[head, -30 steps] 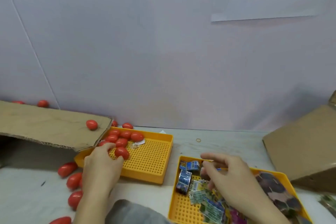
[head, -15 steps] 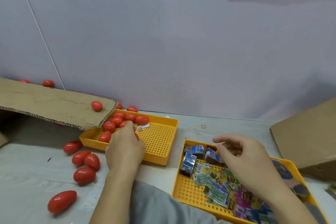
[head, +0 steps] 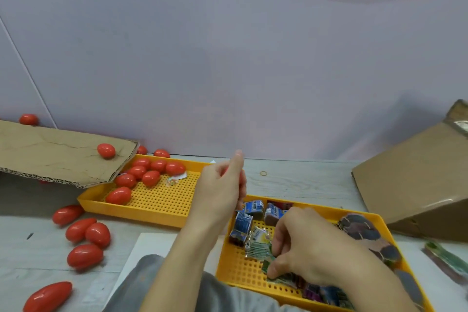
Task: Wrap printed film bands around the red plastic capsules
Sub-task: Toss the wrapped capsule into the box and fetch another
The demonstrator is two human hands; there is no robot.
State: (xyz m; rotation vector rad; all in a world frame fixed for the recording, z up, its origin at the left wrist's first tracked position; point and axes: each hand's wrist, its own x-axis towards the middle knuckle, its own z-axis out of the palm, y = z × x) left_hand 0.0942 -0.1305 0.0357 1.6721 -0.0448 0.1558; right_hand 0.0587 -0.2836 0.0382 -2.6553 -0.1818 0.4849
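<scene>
Head view: a left hand [head: 222,186] is raised over the gap between two perforated yellow plastic trays, fingers curled around something red that is mostly hidden, likely a capsule. The right hand [head: 307,248] reaches down into the near-right tray [head: 236,271], fingertips pinched on a green printed film band [head: 268,265] amid a pile of folded bands. Glossy red plastic capsules [head: 149,172] cluster in the far-left tray [head: 162,213]; others [head: 87,232] lie loose on the pale table [head: 304,180]. One rests on a brown cardboard flap [head: 50,157].
</scene>
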